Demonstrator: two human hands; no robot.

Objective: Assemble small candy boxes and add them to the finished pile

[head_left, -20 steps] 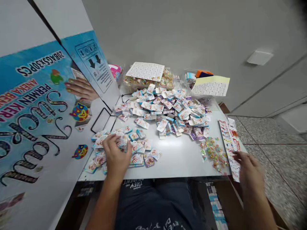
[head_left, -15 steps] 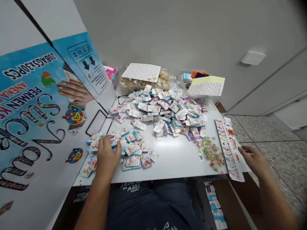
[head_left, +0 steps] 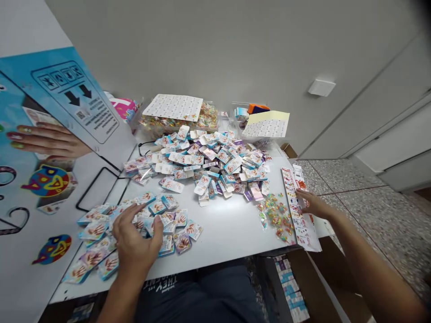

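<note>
My left hand (head_left: pixel 136 237) hovers with fingers apart over a pile of small printed boxes (head_left: pixel 96 229) at the table's left. It holds nothing that I can see. At the right edge my right hand (head_left: pixel 314 205) reaches onto printed sticker sheets (head_left: pixel 296 211); thumb and fingertips rest at them, spread apart. Beside the sheets lie small candies in clear wrappers (head_left: pixel 274 214). A large heap of small boxes (head_left: pixel 205 161), many with flaps up, fills the middle back of the table.
Behind the heap stand a clear tub of wrapped candies (head_left: pixel 208 117) with a sheet on top and a second tub (head_left: pixel 259 141) under a yellow-edged sheet. A tall printed carton (head_left: pixel 81 116) walls the left side. Packed boxes sit in a carton (head_left: pixel 291 287) below the table.
The view has turned to the right. My right hand has moved in from beside the sheets onto them. My left hand has lifted and its fingers have spread over the boxes.
</note>
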